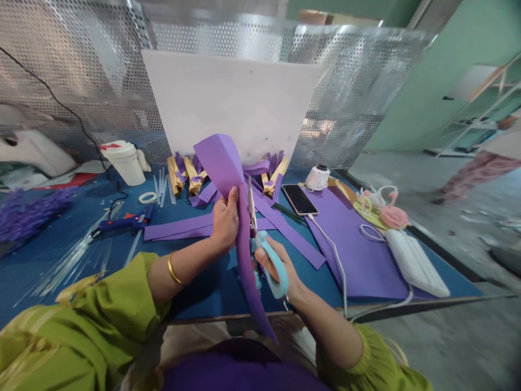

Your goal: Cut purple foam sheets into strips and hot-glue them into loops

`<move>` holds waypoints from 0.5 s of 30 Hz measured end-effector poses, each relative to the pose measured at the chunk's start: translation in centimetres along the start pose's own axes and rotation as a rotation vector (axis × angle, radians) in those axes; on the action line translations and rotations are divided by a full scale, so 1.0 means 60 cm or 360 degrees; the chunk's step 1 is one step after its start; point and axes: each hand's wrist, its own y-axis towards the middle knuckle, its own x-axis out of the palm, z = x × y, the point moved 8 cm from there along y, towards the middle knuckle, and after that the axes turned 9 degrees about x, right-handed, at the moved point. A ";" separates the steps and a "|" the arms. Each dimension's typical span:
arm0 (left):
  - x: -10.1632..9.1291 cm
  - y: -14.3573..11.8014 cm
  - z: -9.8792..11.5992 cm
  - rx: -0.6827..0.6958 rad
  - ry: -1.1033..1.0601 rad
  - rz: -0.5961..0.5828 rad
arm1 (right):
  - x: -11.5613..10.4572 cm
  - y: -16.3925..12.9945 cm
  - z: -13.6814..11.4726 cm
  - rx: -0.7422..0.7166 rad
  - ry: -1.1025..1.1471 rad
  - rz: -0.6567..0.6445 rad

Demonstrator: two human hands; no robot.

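Above the blue table (pixel 203 288), the left hand (pixel 225 221) is gripping the purple foam sheet (pixel 228 174) while the right hand (pixel 277 266), clenched in the scissors (pixel 264 255), is cutting; holding it taut would probably be keeping the strip even.

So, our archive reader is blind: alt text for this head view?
A left hand holds up a purple foam sheet while the right hand cuts it with blue-handled scissors, above a blue table strewn with purple strips.
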 end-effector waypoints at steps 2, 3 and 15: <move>-0.002 0.002 0.000 0.0042 0.0021 -0.0016 | 0.002 -0.002 -0.005 -0.0061 -0.0001 -0.0025; -0.002 0.002 0.000 0.0050 0.0027 -0.0022 | 0.003 -0.003 -0.008 -0.0084 -0.0004 -0.0036; 0.003 0.001 -0.002 0.0040 0.0007 -0.0068 | 0.016 -0.009 -0.022 -0.0061 0.0074 -0.0212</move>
